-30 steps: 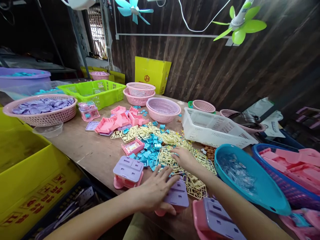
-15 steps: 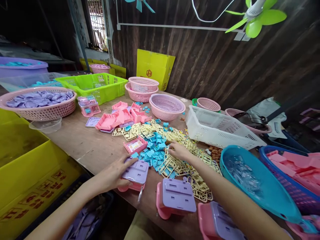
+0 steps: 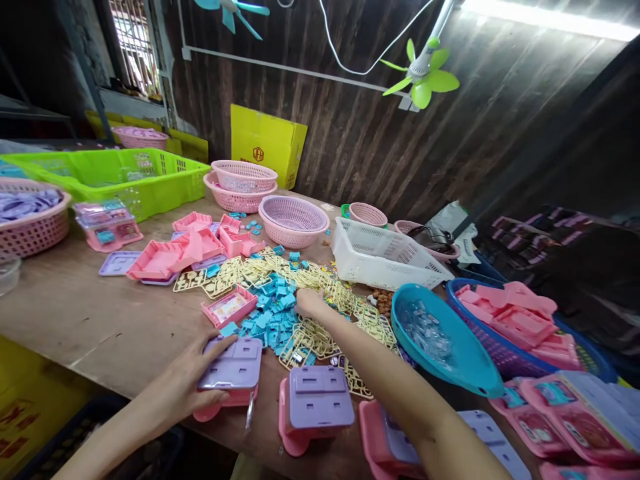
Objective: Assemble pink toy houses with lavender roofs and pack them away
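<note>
My left hand grips a pink toy case with a purple lid at the table's near edge. A second pink and purple case stands just to its right, and a third lies under my right forearm. My right hand rests fingers-down on a heap of cream plastic sprues, beside a pile of small blue pieces. What its fingers hold, if anything, is hidden. A small open pink tray lies just beyond the left hand.
On the wooden table stand a white basket, a lilac basket, stacked pink baskets, a green crate and a blue bowl of clear pieces. Pink trays lie at left; packed cases at right.
The view has swung to the right. My left hand stays on the same purple-lidded case at the table edge. My right hand has slid slightly left across the sprues toward the blue pieces.
</note>
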`<state>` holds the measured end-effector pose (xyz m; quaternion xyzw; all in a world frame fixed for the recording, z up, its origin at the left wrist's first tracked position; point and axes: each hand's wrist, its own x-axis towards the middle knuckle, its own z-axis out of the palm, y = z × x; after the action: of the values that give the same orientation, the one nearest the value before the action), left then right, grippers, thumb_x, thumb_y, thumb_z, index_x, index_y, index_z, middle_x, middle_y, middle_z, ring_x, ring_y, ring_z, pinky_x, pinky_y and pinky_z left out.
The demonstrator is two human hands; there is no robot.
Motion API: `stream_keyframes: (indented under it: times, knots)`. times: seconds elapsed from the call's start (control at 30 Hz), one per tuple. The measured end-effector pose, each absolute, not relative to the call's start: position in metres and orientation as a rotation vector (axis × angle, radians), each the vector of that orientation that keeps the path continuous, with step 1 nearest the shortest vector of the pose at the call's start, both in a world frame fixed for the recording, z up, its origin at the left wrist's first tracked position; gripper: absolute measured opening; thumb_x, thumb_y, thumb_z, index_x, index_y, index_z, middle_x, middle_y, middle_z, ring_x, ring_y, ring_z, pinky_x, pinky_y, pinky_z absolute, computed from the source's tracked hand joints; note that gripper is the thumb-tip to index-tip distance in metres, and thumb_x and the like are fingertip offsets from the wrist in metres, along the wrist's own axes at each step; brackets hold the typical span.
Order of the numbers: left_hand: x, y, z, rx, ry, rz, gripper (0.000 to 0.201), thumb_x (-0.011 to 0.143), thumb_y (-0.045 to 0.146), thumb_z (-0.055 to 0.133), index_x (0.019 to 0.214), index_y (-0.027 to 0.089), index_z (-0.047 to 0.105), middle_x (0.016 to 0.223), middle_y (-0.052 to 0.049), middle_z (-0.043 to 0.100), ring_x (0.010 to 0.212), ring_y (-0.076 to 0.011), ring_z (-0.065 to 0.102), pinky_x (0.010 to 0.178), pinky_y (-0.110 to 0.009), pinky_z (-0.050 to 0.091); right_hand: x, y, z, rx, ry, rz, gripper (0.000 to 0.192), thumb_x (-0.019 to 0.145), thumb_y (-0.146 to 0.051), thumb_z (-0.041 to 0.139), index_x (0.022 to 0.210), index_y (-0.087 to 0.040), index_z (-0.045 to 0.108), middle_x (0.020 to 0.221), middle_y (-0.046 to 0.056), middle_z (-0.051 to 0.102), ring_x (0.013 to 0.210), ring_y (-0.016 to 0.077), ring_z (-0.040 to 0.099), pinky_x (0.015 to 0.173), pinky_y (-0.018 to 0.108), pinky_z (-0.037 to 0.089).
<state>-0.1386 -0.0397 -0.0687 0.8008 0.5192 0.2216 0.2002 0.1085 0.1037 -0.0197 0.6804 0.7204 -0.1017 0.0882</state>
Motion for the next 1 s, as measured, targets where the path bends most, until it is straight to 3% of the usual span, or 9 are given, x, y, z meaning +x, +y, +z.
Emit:
stream_keyframes:
  times: [0.1,0.27,0.4,0.47,0.53,0.67,0.87,1.0]
  knots:
    - [-0.136,-0.039,-0.055,2.178,1.476,0.614,0.063,0.072,0.041,0.062,0.132,0.027,0.045,0.128,-0.010,0.050,0.106,-0.0275,0.055,0.088,-0.036,0.047,0.118,0.102,-0.011,2.142,2.272,-0.304,0.015,0.087,-0.023,0.051,0.094,-0.015,0.062,0.097,0.006,0.066,0.094,0.0192,0.060,0.088,0.042,0.044]
    - [-0.130,-0.035,-0.023,2.029,1.573,0.567,0.061,0.077,0.048,0.056,0.130,0.019,0.048,0.124,-0.012,0.056,0.107,-0.0276,0.056,0.091,-0.035,0.044,0.131,0.081,0.015,2.196,2.634,-0.376,0.035,0.088,-0.015,0.031,0.115,-0.013,0.052,0.107,0.010,0.062,0.095,0.0178,0.059,0.082,0.033,0.045]
    - [-0.128,-0.029,-0.016,1.912,1.596,0.505,0.064,0.078,0.057,0.051,0.128,0.016,0.052,0.111,-0.011,0.065,0.098,-0.0269,0.061,0.083,-0.031,0.046,0.116,0.019,0.033,1.678,3.145,-0.808,0.031,0.084,-0.017,0.039,0.109,-0.017,0.056,0.093,0.006,0.062,0.086,0.0182,0.058,0.079,0.032,0.046]
    - [-0.126,-0.028,-0.017,1.890,1.612,0.495,0.066,0.078,0.060,0.049,0.127,0.016,0.053,0.109,-0.010,0.067,0.097,-0.0268,0.062,0.082,-0.030,0.046,0.101,-0.021,0.034,1.416,3.234,-1.046,0.032,0.085,-0.015,0.039,0.114,-0.019,0.051,0.095,0.006,0.061,0.086,0.0174,0.058,0.077,0.032,0.046]
    - [-0.124,-0.028,-0.018,1.893,1.631,0.502,0.065,0.078,0.060,0.048,0.125,0.016,0.054,0.110,-0.010,0.067,0.096,-0.0264,0.063,0.080,-0.028,0.046,0.084,-0.053,0.027,1.310,3.230,-1.169,0.026,0.084,-0.013,0.042,0.107,-0.019,0.051,0.092,0.005,0.061,0.081,0.0164,0.057,0.073,0.030,0.047]
    - [-0.122,-0.028,-0.021,1.913,1.578,0.529,0.063,0.078,0.063,0.046,0.120,0.017,0.059,0.106,-0.009,0.068,0.095,-0.0259,0.063,0.077,-0.027,0.046,0.065,-0.068,-0.003,1.362,3.281,-0.966,0.019,0.082,-0.009,0.042,0.081,-0.019,0.058,0.089,0.006,0.058,0.082,0.0174,0.056,0.073,0.030,0.047]
    - [-0.130,-0.029,-0.026,1.861,1.541,0.530,0.068,0.077,0.063,0.048,0.122,0.014,0.057,0.117,-0.012,0.063,0.103,-0.0274,0.060,0.084,-0.030,0.044,0.067,-0.043,-0.028,1.407,3.241,-0.683,0.025,0.079,-0.006,0.042,0.090,-0.017,0.062,0.095,0.008,0.059,0.087,0.0191,0.055,0.075,0.030,0.047]
    - [-0.135,-0.029,-0.027,1.857,1.507,0.545,0.063,0.079,0.063,0.046,0.118,0.016,0.060,0.108,-0.010,0.067,0.097,-0.0271,0.062,0.079,-0.029,0.044,0.065,-0.037,-0.027,1.251,3.268,-0.559,0.023,0.082,-0.006,0.039,0.077,-0.018,0.058,0.091,0.006,0.057,0.085,0.0175,0.053,0.075,0.029,0.045]
